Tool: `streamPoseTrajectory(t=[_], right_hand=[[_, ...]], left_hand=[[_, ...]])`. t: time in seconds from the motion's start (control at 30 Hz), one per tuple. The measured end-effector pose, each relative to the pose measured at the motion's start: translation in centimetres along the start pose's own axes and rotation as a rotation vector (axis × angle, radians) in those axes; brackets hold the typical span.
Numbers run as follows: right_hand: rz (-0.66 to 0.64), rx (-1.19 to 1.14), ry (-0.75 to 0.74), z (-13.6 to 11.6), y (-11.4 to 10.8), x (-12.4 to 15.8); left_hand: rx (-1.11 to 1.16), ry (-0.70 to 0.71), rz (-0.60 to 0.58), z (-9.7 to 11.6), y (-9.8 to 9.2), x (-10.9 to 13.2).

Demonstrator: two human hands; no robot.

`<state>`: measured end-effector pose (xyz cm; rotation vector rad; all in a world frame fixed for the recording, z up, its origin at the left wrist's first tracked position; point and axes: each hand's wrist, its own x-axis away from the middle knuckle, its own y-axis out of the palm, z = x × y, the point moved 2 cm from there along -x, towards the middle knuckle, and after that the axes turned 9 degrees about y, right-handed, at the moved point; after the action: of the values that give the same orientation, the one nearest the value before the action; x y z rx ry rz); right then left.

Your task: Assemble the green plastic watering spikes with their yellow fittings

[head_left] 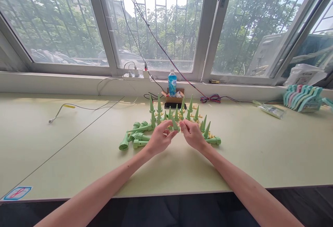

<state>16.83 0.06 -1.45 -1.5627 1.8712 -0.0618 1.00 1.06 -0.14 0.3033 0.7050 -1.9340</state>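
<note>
My left hand (161, 137) grips a green plastic plant-watering spike (174, 123) with its tip pointing up. Close beside it, my right hand (191, 132) is closed in a pinch near the spike's base; its fingers hide what they hold, if anything. Several more green spikes (191, 104) stand upright behind my hands, with small yellow plastic pieces (197, 116) among them. To the left of my left hand lies a loose pile of green spikes (140, 137), some with their open round ends towards me. Another spike (213, 140) lies flat just right of my right hand.
A blue-labelled bottle (172, 84) stands by a small cardboard box (173, 99), with a dark phone (171, 106) before it. Cables (212, 98) lie along the windowsill side. At the far right are pastel hangers (303, 98) and a plastic packet (270, 110).
</note>
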Motion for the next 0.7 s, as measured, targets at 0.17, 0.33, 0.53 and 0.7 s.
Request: streamPoseTrajectory(t=[0.17, 0.33, 0.53, 0.7], right_hand=[[0.019, 0.012, 0.007, -0.25, 0.0, 0.05], [0.057, -0.015, 0.005, -0.41, -0.11, 0.03], [0.074, -0.016, 0.01, -0.36, -0.27, 0.03], [0.009, -0.018, -0.019, -0.38, -0.08, 0.15]], left_hand=[[-0.042, -0.019, 0.029, -0.1, -0.05, -0.16], [0.117, -0.194, 0.049, -0.4, 0.12, -0.09], [0.377, -0.311, -0.028, -0.71, 0.5, -0.25], [0.523, -0.384, -0.005, -0.5, 0.38, -0.44]])
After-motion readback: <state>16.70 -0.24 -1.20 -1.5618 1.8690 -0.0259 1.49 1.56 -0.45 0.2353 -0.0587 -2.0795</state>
